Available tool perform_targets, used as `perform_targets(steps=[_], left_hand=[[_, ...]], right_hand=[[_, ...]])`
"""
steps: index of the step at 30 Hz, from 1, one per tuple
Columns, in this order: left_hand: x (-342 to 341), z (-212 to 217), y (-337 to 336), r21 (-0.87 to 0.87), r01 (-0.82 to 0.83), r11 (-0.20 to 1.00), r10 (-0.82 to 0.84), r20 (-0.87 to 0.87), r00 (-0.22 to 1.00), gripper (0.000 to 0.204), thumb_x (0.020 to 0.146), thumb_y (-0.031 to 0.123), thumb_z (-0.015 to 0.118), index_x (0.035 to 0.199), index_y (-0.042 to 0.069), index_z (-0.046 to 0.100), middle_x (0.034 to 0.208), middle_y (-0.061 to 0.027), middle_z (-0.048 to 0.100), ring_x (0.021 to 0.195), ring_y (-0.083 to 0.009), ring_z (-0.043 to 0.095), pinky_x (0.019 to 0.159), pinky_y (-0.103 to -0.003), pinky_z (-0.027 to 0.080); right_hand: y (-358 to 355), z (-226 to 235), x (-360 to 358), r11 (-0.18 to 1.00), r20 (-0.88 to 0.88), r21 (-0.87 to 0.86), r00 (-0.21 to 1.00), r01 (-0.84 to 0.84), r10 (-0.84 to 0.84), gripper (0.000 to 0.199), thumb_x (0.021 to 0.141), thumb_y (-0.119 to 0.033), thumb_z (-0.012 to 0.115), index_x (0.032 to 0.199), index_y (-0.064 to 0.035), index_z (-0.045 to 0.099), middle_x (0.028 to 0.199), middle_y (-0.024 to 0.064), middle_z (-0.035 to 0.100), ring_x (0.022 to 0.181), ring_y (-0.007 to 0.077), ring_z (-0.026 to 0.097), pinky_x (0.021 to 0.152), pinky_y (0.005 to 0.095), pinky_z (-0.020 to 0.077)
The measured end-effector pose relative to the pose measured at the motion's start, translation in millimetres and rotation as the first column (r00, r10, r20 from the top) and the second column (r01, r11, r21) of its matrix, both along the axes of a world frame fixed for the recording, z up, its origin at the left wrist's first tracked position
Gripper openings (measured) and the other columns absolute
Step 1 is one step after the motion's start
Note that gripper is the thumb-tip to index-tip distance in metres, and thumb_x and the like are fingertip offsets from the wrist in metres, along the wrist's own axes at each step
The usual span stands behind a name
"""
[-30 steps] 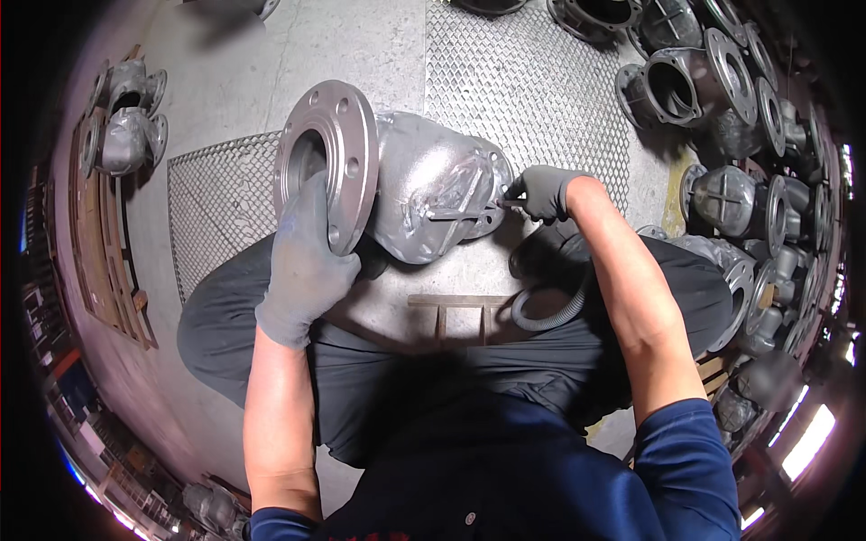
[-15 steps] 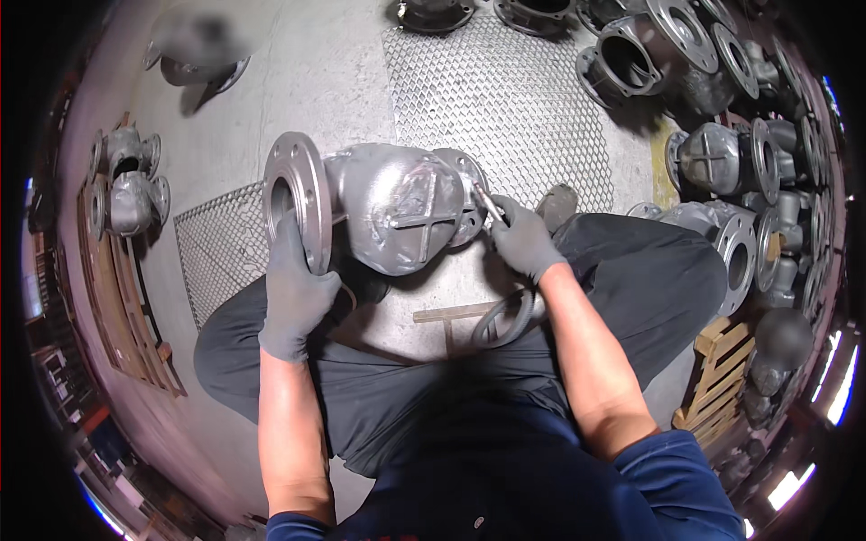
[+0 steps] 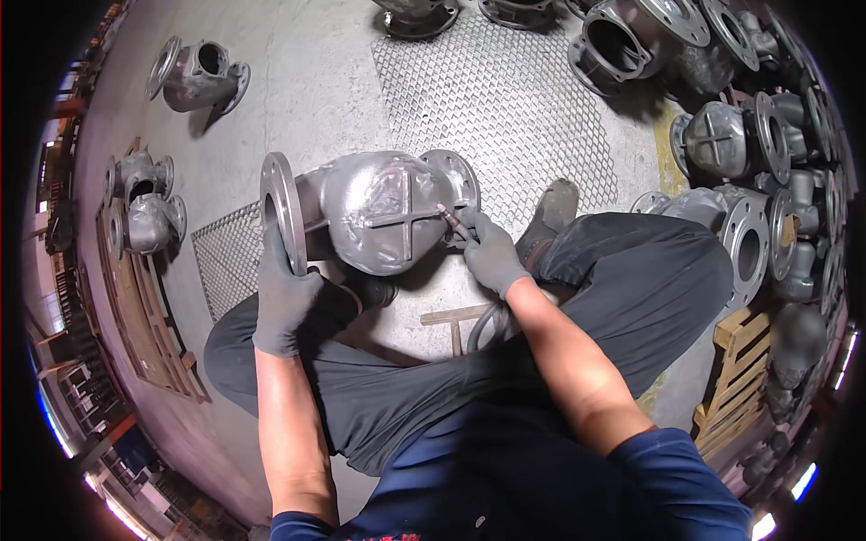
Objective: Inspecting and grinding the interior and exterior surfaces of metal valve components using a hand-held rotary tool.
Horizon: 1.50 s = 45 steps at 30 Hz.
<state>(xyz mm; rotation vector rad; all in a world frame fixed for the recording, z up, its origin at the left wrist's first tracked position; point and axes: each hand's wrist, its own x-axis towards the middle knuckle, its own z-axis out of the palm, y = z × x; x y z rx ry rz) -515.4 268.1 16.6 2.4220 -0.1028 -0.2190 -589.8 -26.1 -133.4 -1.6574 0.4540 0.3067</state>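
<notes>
A large silver-grey cast valve body (image 3: pixel 370 216) sits between my legs, with a raised cross-shaped rib on its rounded face and a round flange at each end. My left hand (image 3: pixel 287 302), in a grey glove, grips the lower edge of the left flange (image 3: pixel 287 212). My gloved right hand (image 3: pixel 494 252) is closed round a slim pencil grinder (image 3: pixel 456 223). The grinder's pale tip is at the right arm of the cross rib; whether it touches is too small to tell. A grey hose (image 3: pixel 487 326) lies below my right hand.
More castings (image 3: pixel 713 140) are crowded along the right, with others at the top edge. One casting (image 3: pixel 198 77) stands alone at far left; two sit above a wooden pallet (image 3: pixel 149 316). Another pallet (image 3: pixel 735 374) is at right. Patterned metal plates (image 3: pixel 496 99) cover part of the floor.
The valve body has turned, bringing its cross rib more upright. My right hand has moved the grinder left, from the right flange to the cross rib. My left hand stays on the left flange.
</notes>
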Motion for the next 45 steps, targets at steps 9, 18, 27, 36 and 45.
perform_targets(steps=[9,18,27,36,45], left_hand=[[3.8,3.1,-6.1,0.007,0.007,1.000,-0.007,0.008,1.000,0.074,0.068,-0.002,0.062,0.142,-0.002,0.051,0.121,-0.0143,0.060,0.112,-0.0271,0.058,0.102,-0.034,0.047],[5.3,5.8,-9.7,-0.002,-0.017,1.000,0.017,-0.069,0.997,0.085,0.069,-0.002,0.061,0.153,-0.003,0.046,0.132,-0.0158,0.062,0.125,-0.0283,0.060,0.111,-0.035,0.045],[19.2,10.6,-24.9,0.008,-0.050,0.999,0.051,-0.054,0.997,0.082,0.068,-0.001,0.060,0.149,-0.004,0.049,0.124,-0.0199,0.068,0.111,-0.0299,0.067,0.100,-0.038,0.052],[28.8,0.8,-20.7,0.060,-0.024,0.998,0.025,-0.007,1.000,0.073,0.069,0.003,0.065,0.141,-0.004,0.053,0.116,-0.0258,0.069,0.108,-0.0407,0.069,0.098,-0.045,0.053],[24.8,0.7,-22.1,0.033,0.011,0.999,-0.012,0.028,1.000,0.078,0.069,0.003,0.066,0.145,-0.003,0.050,0.123,-0.0278,0.067,0.116,-0.0446,0.067,0.103,-0.045,0.051]], right_hand=[[-10.9,-24.6,15.7,0.967,0.048,-0.212,0.987,-0.140,0.153,0.032,0.095,-0.004,0.062,0.127,-0.0034,0.064,0.109,0.0270,0.074,0.104,0.0458,0.071,0.093,0.0506,0.0556],[-26.1,-6.4,30.9,0.841,0.054,-0.444,0.927,-0.311,0.371,0.029,0.093,-0.002,0.063,0.123,-0.0025,0.064,0.113,0.0274,0.073,0.111,0.0466,0.068,0.096,0.0532,0.0534],[-60.7,62.6,47.3,0.862,0.004,-0.358,0.923,-0.359,0.385,0.037,0.091,-0.003,0.058,0.125,-0.0062,0.072,0.116,0.0246,0.074,0.110,0.0434,0.070,0.098,0.0477,0.0543],[-62.0,105.0,96.0,0.407,-0.219,-0.607,0.636,-0.683,0.740,0.026,0.091,-0.015,0.064,0.114,-0.0072,0.075,0.107,0.0217,0.077,0.105,0.0410,0.074,0.094,0.0493,0.0569],[-65.7,100.0,101.6,0.380,-0.314,-0.564,0.616,-0.733,0.723,0.026,0.088,-0.015,0.069,0.111,-0.0070,0.077,0.109,0.0204,0.078,0.105,0.0379,0.075,0.094,0.0463,0.0573]])
